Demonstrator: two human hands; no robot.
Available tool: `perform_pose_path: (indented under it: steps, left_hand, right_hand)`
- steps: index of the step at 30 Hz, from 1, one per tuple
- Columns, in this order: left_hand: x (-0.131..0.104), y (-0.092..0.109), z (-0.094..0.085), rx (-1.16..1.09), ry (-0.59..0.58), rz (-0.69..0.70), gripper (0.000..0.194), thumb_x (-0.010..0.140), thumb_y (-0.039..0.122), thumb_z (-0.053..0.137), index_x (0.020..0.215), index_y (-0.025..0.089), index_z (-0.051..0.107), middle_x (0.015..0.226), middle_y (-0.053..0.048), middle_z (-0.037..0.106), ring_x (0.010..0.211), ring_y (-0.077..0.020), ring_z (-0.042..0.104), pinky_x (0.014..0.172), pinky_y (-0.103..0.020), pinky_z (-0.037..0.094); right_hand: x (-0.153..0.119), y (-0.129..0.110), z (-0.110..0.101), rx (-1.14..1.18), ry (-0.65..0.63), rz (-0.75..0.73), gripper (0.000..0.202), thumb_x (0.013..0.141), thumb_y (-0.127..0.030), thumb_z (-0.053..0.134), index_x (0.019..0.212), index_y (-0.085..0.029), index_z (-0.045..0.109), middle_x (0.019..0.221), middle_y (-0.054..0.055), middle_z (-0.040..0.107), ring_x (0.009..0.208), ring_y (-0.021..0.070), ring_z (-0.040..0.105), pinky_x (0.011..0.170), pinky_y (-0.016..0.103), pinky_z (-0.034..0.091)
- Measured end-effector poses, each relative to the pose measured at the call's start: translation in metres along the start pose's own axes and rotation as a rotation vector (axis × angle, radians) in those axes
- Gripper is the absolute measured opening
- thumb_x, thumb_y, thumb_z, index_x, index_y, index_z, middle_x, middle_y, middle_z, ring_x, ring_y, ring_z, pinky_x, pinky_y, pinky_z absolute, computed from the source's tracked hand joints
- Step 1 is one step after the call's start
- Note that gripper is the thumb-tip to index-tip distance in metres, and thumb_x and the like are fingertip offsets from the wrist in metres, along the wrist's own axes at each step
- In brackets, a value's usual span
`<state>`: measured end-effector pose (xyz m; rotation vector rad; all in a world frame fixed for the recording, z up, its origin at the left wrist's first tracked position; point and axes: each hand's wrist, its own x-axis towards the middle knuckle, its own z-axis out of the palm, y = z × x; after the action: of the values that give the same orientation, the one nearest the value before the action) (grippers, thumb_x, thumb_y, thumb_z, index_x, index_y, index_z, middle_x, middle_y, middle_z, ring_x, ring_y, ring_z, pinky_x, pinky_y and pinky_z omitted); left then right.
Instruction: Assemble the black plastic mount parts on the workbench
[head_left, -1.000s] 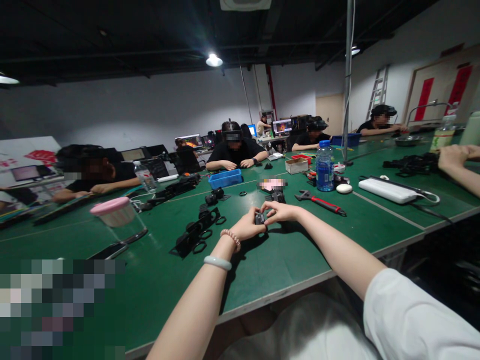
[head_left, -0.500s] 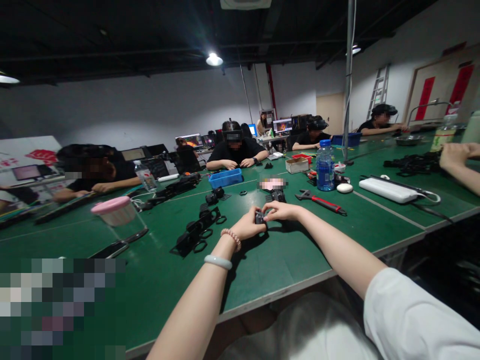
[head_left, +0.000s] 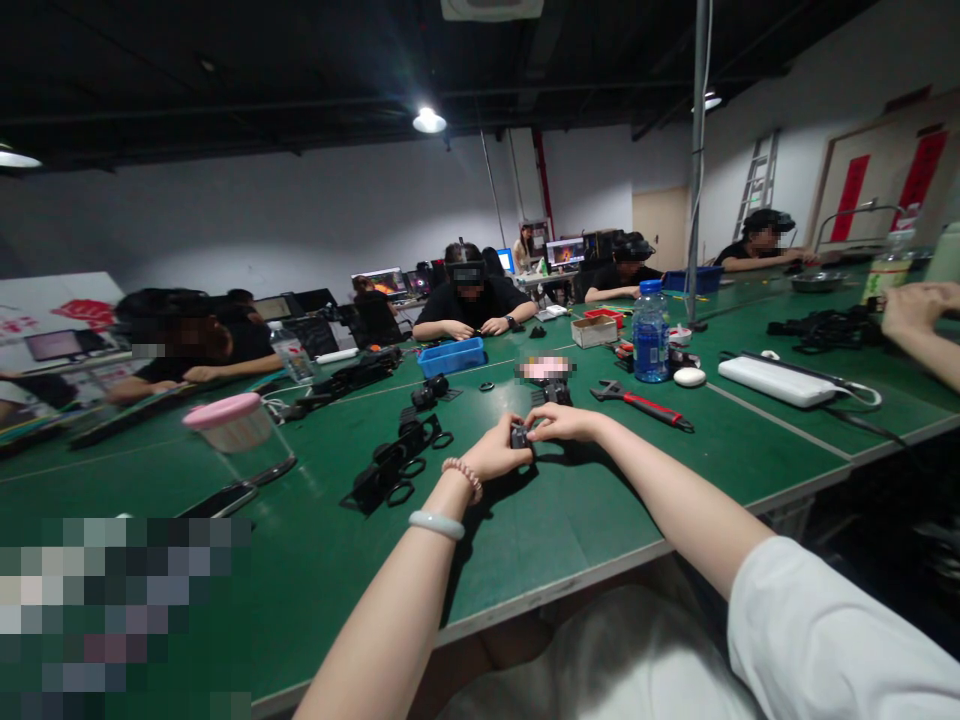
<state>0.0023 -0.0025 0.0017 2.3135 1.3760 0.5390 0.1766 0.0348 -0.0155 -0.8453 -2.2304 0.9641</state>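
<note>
Just above the green tabletop [head_left: 592, 510], my left hand [head_left: 501, 450] is closed around a small dark grey block-shaped part [head_left: 520, 437]. The fingertips of my right hand [head_left: 562, 422] pinch the same part from the other side. Its finer details are too small to make out. Behind my right hand stands a black part [head_left: 556, 390], near a blurred pink item [head_left: 546, 368]. Left of my hands lie black brackets and rings [head_left: 394, 465]. A black cylindrical part [head_left: 430, 391] and a loose black ring [head_left: 487, 386] are farther back.
An adjustable wrench [head_left: 645, 405] with a red and black handle lies to the right, near a blue bottle [head_left: 651, 335] and a white power strip [head_left: 776, 380]. A pink-lidded jar [head_left: 238, 435] stands left. Beyond is a blue tray [head_left: 451, 356]; co-workers sit around the table.
</note>
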Motion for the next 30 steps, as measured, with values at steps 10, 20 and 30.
perform_pose_path:
  steps: [10,20,30]
  left_hand:
    - [-0.002,0.005,-0.001,-0.008,0.007,-0.016,0.055,0.055,0.034,0.054,0.104,0.015,0.039,0.082,-0.003,0.053,0.07,-0.0161,0.051,0.059,-0.026,0.04]
    - [-0.004,0.008,-0.002,0.021,0.015,-0.021,0.058,0.054,0.037,0.055,0.105,0.016,0.039,0.083,-0.003,0.053,0.07,-0.0165,0.051,0.059,-0.026,0.04]
    - [-0.005,0.009,-0.002,0.051,0.021,-0.02,0.053,0.055,0.037,0.054,0.101,0.015,0.039,0.079,-0.002,0.052,0.068,-0.0161,0.05,0.057,-0.026,0.039]
  right_hand:
    - [0.001,0.005,0.002,0.184,-0.018,0.002,0.038,0.059,-0.028,0.063,0.092,-0.017,0.047,0.087,0.002,0.049,0.07,0.0101,0.049,0.063,0.023,0.039]
    - [0.0,0.005,0.001,0.141,-0.03,0.006,0.051,0.051,-0.027,0.069,0.094,-0.02,0.043,0.106,0.004,0.038,0.08,0.0122,0.047,0.068,0.027,0.042]
    - [0.001,0.006,0.001,0.136,-0.015,0.026,0.043,0.053,-0.026,0.068,0.091,-0.022,0.047,0.098,0.002,0.045,0.077,0.0129,0.049,0.067,0.027,0.041]
